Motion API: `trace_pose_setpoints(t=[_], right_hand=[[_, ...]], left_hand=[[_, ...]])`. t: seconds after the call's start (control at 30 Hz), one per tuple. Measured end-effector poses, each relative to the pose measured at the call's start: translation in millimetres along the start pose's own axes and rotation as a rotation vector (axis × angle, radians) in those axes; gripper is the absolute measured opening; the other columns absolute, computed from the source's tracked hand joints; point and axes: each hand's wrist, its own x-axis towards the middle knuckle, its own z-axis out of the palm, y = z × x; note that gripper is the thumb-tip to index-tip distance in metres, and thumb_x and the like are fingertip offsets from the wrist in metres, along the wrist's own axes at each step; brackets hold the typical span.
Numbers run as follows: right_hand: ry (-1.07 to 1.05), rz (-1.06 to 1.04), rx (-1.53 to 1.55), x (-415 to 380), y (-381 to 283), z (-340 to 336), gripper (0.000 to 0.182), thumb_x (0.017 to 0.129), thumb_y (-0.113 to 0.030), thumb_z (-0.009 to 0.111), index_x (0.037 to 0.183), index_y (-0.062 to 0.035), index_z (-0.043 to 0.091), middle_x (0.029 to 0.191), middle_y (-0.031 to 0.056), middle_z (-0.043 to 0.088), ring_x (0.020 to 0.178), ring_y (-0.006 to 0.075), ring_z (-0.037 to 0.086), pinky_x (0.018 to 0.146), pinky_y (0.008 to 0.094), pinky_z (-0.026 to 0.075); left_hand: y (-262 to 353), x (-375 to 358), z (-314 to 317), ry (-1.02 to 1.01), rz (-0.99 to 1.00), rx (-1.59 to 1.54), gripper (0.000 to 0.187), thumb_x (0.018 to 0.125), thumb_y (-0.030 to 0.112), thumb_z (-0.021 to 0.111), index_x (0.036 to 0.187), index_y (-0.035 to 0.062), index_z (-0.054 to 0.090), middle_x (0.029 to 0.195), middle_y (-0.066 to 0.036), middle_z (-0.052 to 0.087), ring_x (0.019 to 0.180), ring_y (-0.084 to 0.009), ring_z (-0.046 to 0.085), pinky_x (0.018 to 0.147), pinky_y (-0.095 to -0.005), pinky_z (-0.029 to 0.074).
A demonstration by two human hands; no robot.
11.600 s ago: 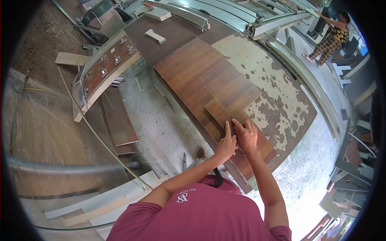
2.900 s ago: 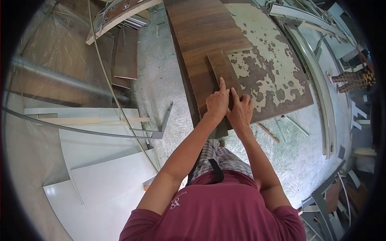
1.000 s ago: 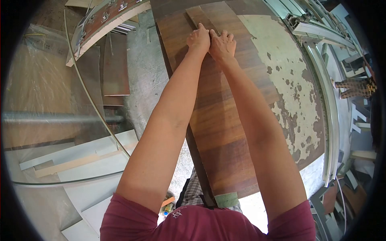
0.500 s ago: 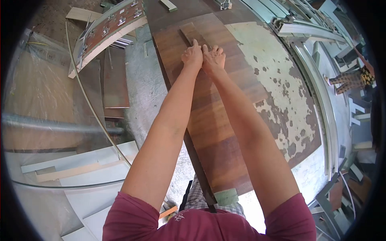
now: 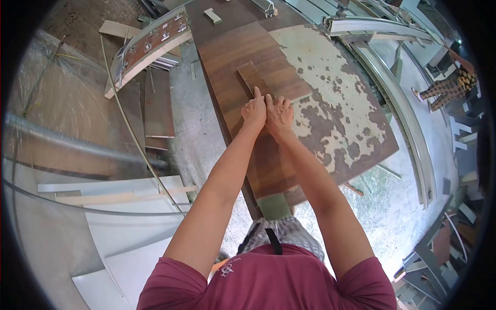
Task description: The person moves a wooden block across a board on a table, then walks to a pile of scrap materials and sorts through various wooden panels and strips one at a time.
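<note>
A small flat wooden board [image 5: 251, 75] lies lengthwise on a brown wood-grain panel [image 5: 222, 57] on the worktable. At the board's near end, my left hand [image 5: 254, 110] grips it, with the index finger stretched forward along it and the other fingers bent. Close beside it, my right hand [image 5: 279, 114] also bears on that end, its fingers bent downward. The hands cover the board's near end. A greenish block [image 5: 274, 206] sits at the table's near edge, by my waist.
Right of the panel, the tabletop [image 5: 336, 77] has peeling cream patches. Metal rails [image 5: 403, 108] run along the right, and another person [image 5: 448, 85] stands beyond. A curved piece with metal clamps [image 5: 150, 46], plastic-covered sheets [image 5: 77, 103] and white boards [image 5: 129, 222] lie left.
Both hands have come back toward my body with the small board between them and the panel. My arms are more bent, and the camera's view has shifted.
</note>
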Motion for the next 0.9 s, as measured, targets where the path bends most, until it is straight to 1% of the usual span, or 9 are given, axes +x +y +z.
trace_pose_setpoints(t=[0.13, 0.2, 0.27, 0.3, 0.37, 0.47, 0.6, 0.67, 0.9], right_hand=[[-0.054, -0.013, 0.004, -65.6, 20.2, -26.8, 0.046, 0.075, -0.022, 0.056, 0.119, -0.0122, 0.048, 0.096, 0.0119, 0.051, 0.088, 0.0276, 0.048, 0.071, 0.0394, 0.038], [-0.089, -0.03, 0.063, -97.8, 32.0, -47.1, 0.059, 0.07, -0.025, 0.063, 0.125, -0.0153, 0.044, 0.1, 0.0143, 0.049, 0.092, 0.0304, 0.046, 0.073, 0.0403, 0.039], [-0.105, 0.019, 0.095, -128.2, 37.7, -68.4, 0.06, 0.069, -0.024, 0.063, 0.125, -0.0153, 0.044, 0.098, 0.0144, 0.048, 0.091, 0.0307, 0.046, 0.074, 0.0399, 0.039], [-0.094, 0.014, 0.095, -140.7, 40.3, -77.8, 0.06, 0.069, -0.024, 0.063, 0.125, -0.0153, 0.044, 0.098, 0.0144, 0.048, 0.091, 0.0307, 0.046, 0.074, 0.0399, 0.039], [-0.109, -0.008, 0.065, -159.0, 45.8, -91.2, 0.055, 0.071, -0.027, 0.061, 0.123, -0.0143, 0.047, 0.092, 0.0119, 0.047, 0.086, 0.029, 0.047, 0.071, 0.0397, 0.038], [-0.041, 0.007, 0.101, -165.2, 48.8, -88.2, 0.057, 0.069, -0.027, 0.062, 0.122, -0.0158, 0.047, 0.092, 0.012, 0.047, 0.087, 0.0291, 0.047, 0.071, 0.0396, 0.038], [-0.097, 0.06, 0.115, -156.8, 44.0, -90.0, 0.056, 0.069, -0.027, 0.063, 0.122, -0.0163, 0.047, 0.092, 0.012, 0.047, 0.087, 0.0292, 0.047, 0.071, 0.0397, 0.038], [-0.059, 0.062, 0.081, -151.8, 43.9, -87.4, 0.056, 0.069, -0.028, 0.064, 0.121, -0.0169, 0.048, 0.092, 0.0117, 0.047, 0.087, 0.0293, 0.047, 0.071, 0.0398, 0.038], [-0.088, 0.109, 0.098, -107.5, 37.8, -62.3, 0.054, 0.07, -0.027, 0.064, 0.121, -0.0173, 0.049, 0.092, 0.0121, 0.048, 0.088, 0.0296, 0.047, 0.073, 0.0399, 0.038]], left_hand=[[7.1, -72.3, 16.9, 0.002, 0.046, -0.042, 0.048, 0.092, 0.029, 0.034, 0.135, 0.01, 0.025, 0.094, -0.022, 0.062, 0.088, -0.0356, 0.06, 0.076, -0.0456, 0.047], [12.1, -104.5, 23.9, -0.017, 0.095, -0.023, 0.051, 0.091, 0.029, 0.035, 0.135, 0.0043, 0.023, 0.086, -0.022, 0.063, 0.08, -0.0354, 0.062, 0.071, -0.0458, 0.049], [16.3, -138.8, 30.1, -0.025, 0.125, -0.007, 0.054, 0.091, 0.027, 0.037, 0.135, 0.0018, 0.022, 0.079, -0.021, 0.063, 0.074, -0.0345, 0.063, 0.067, -0.0446, 0.05], [18.6, -154.6, 31.0, -0.013, 0.129, -0.008, 0.054, 0.091, 0.027, 0.037, 0.135, 0.0018, 0.022, 0.079, -0.021, 0.063, 0.074, -0.0345, 0.063, 0.067, -0.0446, 0.05], [24.4, -178.5, 31.3, -0.072, 0.138, 0.009, 0.054, 0.091, 0.026, 0.038, 0.135, 0.0012, 0.021, 0.078, -0.021, 0.063, 0.072, -0.0338, 0.063, 0.066, -0.0428, 0.051], [23.0, -181.7, 39.2, -0.009, 0.182, -0.019, 0.053, 0.091, 0.026, 0.039, 0.135, 0.0011, 0.022, 0.074, -0.02, 0.063, 0.069, -0.0331, 0.063, 0.064, -0.042, 0.051], [21.9, -170.7, 36.9, -0.006, 0.201, -0.008, 0.052, 0.091, 0.027, 0.039, 0.135, 0.0024, 0.024, 0.073, -0.02, 0.063, 0.068, -0.0334, 0.063, 0.063, -0.0424, 0.051], [23.3, -165.4, 36.1, -0.006, 0.201, -0.019, 0.051, 0.091, 0.027, 0.039, 0.134, 0.0046, 0.026, 0.074, -0.02, 0.063, 0.07, -0.0337, 0.063, 0.063, -0.0431, 0.051], [21.8, -112.1, 30.3, -0.022, 0.177, -0.037, 0.049, 0.091, 0.028, 0.038, 0.134, 0.0068, 0.027, 0.078, -0.021, 0.063, 0.073, -0.0349, 0.063, 0.066, -0.0444, 0.05]])
